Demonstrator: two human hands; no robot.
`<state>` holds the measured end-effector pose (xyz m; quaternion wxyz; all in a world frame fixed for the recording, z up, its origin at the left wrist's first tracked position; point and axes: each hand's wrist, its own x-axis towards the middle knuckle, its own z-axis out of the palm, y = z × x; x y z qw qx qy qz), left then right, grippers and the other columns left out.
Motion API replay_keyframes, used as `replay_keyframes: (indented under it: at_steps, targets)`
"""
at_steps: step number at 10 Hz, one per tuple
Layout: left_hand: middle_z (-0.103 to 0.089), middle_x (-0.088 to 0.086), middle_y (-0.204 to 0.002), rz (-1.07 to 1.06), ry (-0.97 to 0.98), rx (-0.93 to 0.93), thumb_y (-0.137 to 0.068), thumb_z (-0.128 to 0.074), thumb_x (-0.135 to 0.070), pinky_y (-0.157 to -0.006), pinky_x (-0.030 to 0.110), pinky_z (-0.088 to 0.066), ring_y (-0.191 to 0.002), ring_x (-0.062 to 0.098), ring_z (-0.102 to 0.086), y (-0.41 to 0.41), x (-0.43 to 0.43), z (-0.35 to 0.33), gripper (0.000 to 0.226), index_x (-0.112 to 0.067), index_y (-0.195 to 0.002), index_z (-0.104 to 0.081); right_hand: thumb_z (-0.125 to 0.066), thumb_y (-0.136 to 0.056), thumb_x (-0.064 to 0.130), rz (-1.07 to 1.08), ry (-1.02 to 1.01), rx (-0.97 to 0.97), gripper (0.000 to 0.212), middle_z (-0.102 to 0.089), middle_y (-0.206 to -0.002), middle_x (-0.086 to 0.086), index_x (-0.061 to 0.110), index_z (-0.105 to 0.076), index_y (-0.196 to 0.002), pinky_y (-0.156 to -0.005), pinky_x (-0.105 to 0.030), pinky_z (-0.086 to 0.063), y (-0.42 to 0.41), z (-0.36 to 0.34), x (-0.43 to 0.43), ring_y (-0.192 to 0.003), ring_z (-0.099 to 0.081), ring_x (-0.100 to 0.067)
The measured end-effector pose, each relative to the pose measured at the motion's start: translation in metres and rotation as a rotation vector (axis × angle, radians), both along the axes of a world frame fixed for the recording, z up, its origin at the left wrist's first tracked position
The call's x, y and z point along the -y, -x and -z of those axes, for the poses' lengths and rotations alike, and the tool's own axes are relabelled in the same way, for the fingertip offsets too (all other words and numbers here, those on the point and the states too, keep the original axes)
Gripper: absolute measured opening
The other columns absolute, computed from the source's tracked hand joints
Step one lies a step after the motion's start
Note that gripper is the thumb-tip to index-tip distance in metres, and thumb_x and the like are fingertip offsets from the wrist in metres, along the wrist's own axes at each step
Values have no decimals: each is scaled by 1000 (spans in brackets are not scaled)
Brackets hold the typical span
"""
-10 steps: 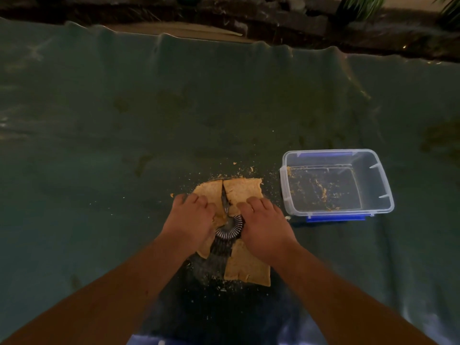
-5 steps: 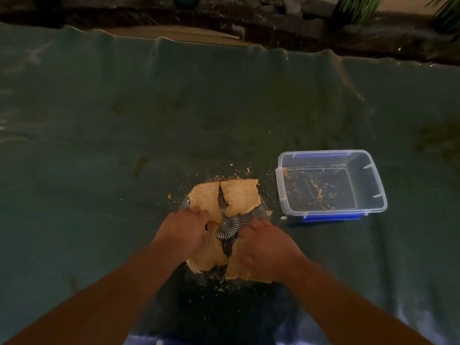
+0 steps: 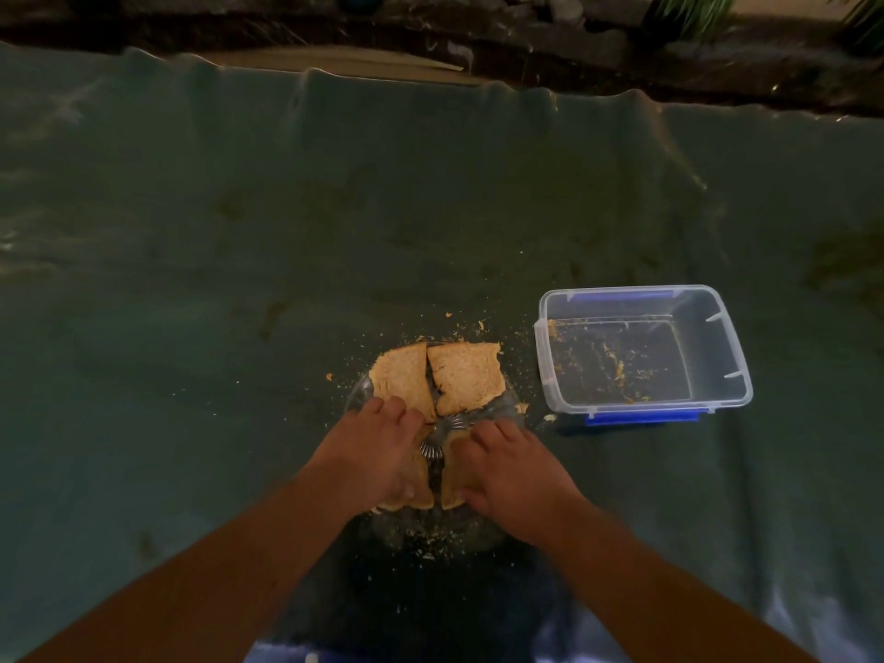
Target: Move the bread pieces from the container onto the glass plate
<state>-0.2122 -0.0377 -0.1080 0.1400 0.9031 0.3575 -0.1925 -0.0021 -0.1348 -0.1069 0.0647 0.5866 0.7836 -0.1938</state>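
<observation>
Several tan bread pieces lie on the glass plate [image 3: 356, 393] in front of me. Two far pieces, the left one [image 3: 399, 380] and the right one [image 3: 466, 375], lie uncovered side by side. My left hand [image 3: 370, 452] rests on the near left piece [image 3: 421, 490], thumb at its near edge. My right hand [image 3: 514, 471] covers most of the near right piece [image 3: 452, 485], fingers spread on it. The plate's ribbed centre [image 3: 437, 440] shows between my hands. The clear plastic container [image 3: 717, 356] with blue clips stands to the right, holding only crumbs.
A dark green cloth [image 3: 239, 279] covers the table, wrinkled along its far edge. Crumbs [image 3: 459, 330] are scattered around the plate. Dark rocks and plants lie beyond the far edge.
Both hands have slid back toward me, off the far pieces and onto the near ones. The near pieces have been drawn closer together on the plate.
</observation>
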Motion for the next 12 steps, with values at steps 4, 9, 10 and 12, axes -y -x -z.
replay_keyframes:
  at_steps: [4,9,10,12]
  targets:
    - [12,12,-170,-7,-10,-13,-80,-65,-74,-126,52,1,-154,30,15,3,-10,13,115,-23,-160,1,-44,-92,71,113,41,67,93,5,-169,-16,24,-2,-160,-121,-57,2,6,8,-31,-151,14,-36]
    - [-17,13,-169,-112,-63,195,-90,-29,-63,-125,45,0,-155,28,-5,5,12,23,85,-14,-159,-22,-18,-99,68,300,-45,51,81,3,-168,-18,20,7,-159,-122,-54,3,29,29,-20,-150,16,-37]
    - [-16,12,-170,-127,-54,175,-92,-25,-66,-125,47,-1,-155,28,-4,5,16,24,85,-15,-160,-22,-16,-98,69,290,-21,71,81,4,-168,-16,20,2,-160,-121,-54,3,28,30,-18,-150,17,-37]
    - [-11,10,-171,-188,-141,148,-92,-14,-66,-125,52,-1,-155,29,-1,1,0,-1,83,-19,-161,-13,-12,-98,68,337,-75,0,75,-2,-169,-15,26,3,-159,-122,-54,0,25,-1,-32,-152,11,-36]
